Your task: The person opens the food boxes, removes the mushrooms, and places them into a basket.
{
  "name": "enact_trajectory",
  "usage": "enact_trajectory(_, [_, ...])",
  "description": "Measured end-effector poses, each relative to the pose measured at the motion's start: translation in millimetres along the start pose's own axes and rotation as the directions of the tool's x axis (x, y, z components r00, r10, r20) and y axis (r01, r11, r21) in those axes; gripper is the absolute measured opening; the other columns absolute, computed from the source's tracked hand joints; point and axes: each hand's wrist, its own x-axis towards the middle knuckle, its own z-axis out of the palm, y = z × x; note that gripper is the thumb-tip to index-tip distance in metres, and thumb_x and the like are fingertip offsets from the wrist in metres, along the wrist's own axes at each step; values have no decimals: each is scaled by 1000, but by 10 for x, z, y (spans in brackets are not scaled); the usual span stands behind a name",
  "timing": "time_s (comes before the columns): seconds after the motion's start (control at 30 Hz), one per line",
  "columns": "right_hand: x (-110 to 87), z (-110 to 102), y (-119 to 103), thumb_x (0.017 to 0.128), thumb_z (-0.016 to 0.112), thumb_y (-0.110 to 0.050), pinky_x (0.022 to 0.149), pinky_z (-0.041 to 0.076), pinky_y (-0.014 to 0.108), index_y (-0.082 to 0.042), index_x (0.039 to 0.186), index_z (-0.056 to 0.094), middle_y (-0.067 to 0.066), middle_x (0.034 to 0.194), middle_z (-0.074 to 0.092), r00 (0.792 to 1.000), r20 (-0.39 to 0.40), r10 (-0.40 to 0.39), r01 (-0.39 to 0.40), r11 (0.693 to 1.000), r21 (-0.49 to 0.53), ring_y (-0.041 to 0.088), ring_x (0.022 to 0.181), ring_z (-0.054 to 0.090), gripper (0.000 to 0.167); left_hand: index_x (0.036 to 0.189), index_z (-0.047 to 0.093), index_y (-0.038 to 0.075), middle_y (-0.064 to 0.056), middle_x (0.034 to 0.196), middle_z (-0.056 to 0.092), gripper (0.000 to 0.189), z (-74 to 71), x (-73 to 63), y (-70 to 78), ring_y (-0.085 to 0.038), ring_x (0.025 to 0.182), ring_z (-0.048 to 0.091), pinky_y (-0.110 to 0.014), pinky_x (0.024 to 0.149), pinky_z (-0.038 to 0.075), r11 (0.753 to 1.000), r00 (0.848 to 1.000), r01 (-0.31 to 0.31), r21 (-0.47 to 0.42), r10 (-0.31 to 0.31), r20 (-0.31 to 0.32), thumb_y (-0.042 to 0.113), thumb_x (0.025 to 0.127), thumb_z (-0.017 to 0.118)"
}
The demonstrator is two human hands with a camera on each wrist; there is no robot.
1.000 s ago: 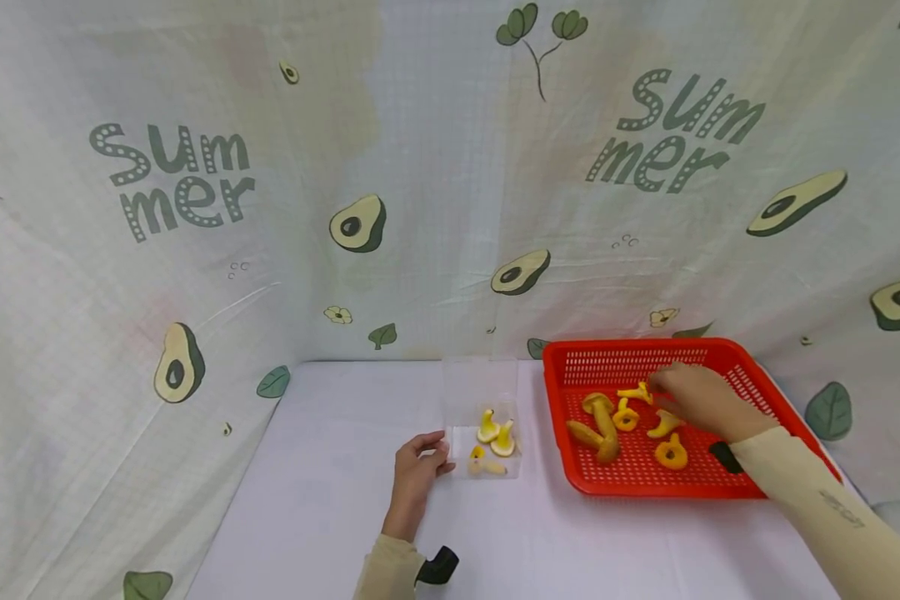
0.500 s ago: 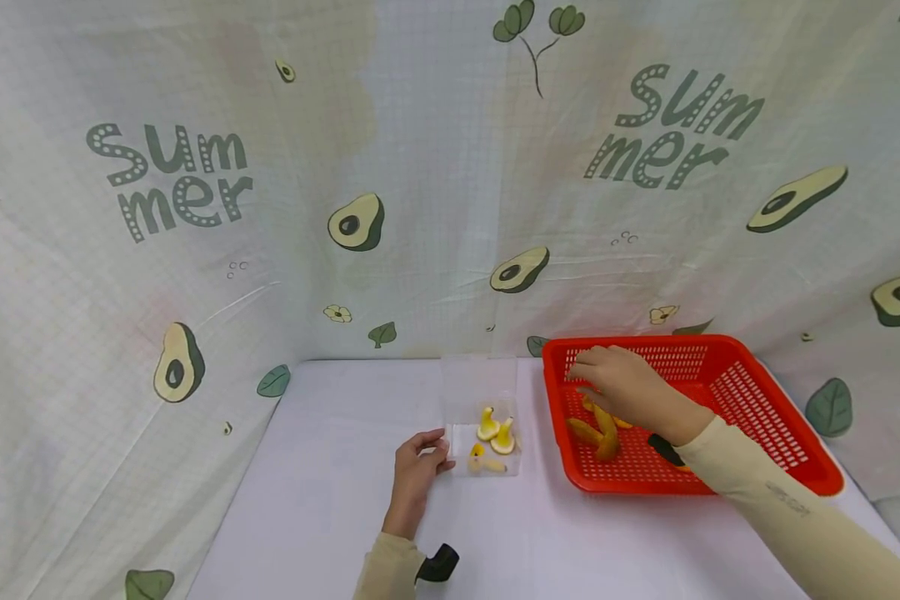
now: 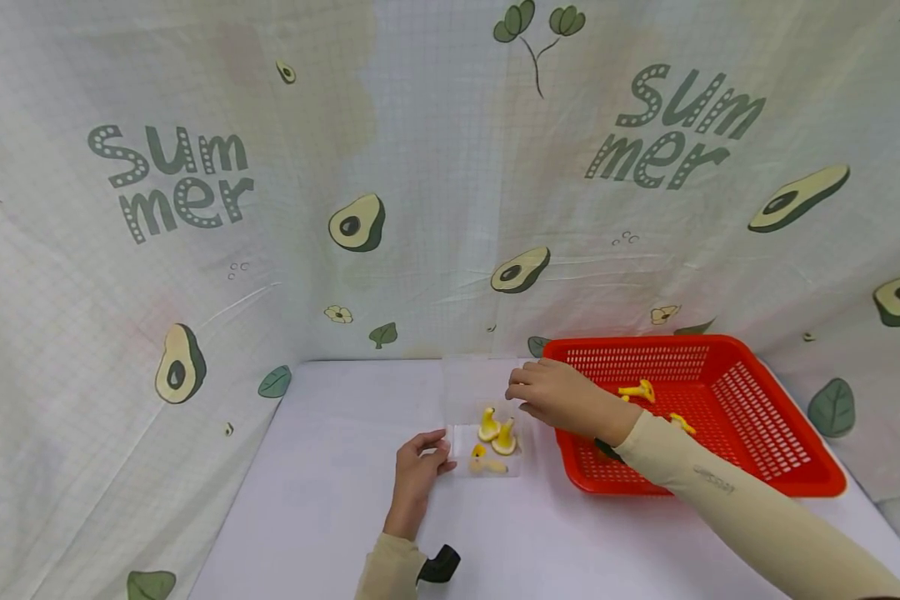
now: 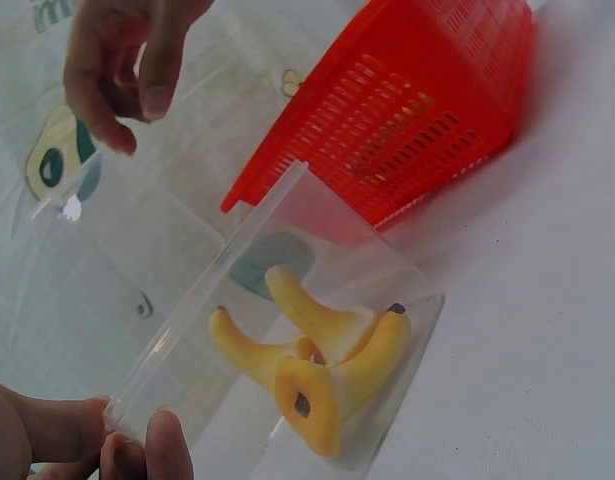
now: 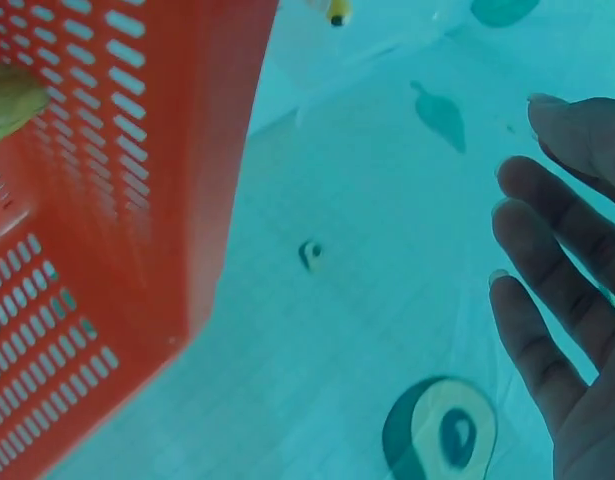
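Observation:
A small clear plastic box [image 3: 461, 438] stands on the table with its lid raised at the back. Inside lie several yellow chanterelle mushrooms [image 3: 505, 439], seen close in the left wrist view with curved stems [image 4: 312, 318]. My left hand [image 3: 416, 475] pinches the left edge of the box between thumb and fingers. Between the basket and the box, my right hand [image 3: 562, 395] hovers by the raised lid. Its fingers are loosely bent and apart in the right wrist view, with nothing between them. More yellow mushrooms [image 3: 639, 391] lie in the red basket [image 3: 765, 429], partly hidden by my right arm.
The basket's left wall stands close to the right of the box. White cloth covers the table [image 3: 330, 483], and a printed curtain [image 3: 427, 275] hangs behind. A large mushroom [image 5: 12, 100] shows inside the basket in the right wrist view.
My right hand has moved left, from over the mushrooms in the basket, across its left rim, to beside the box lid. The left hand has stayed at the box edge.

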Motion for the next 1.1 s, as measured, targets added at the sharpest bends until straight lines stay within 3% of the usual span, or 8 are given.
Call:
enact_trajectory(0.23, [215,122,-161,84,92,-21,89,61,27,-17,116,78,-2,111,74,990,99,-101,101,995,7,17,102,68,36,129,62,-19,-10,99,61,34,-10,6,1,-12,74,57,-25,69,64,1000,1000,-2,-4,2,3,-8,96,66])
enact_trajectory(0.5, [394,322,-305,88,89,-23,85,58,21,-22,110,80,-7,103,73,967,146,-210,216,976,-26,11,94,67,24,128,62,-19,-11,100,60,34,-20,4,10,-12,75,57,-24,69,64,1000,1000,-3,-10,3,13,-7,98,66])
enact_trajectory(0.83, [525,479,-396,89,88,-23,91,58,20,-27,116,81,-10,109,74,938,264,-226,239,971,-18,9,100,67,28,129,61,-20,-10,100,61,34,-25,3,1,-12,75,57,-23,68,63,1000,1000,0,-10,0,23,-8,97,65])
enact_trajectory(1.1, [584,552,-466,89,88,-21,87,56,18,-29,115,82,-11,106,74,921,322,-221,241,970,-25,7,96,65,28,127,63,-19,-12,100,62,32,-27,-12,11,-12,75,58,-22,68,63,1000,1000,-7,-6,7,29,-7,97,65])
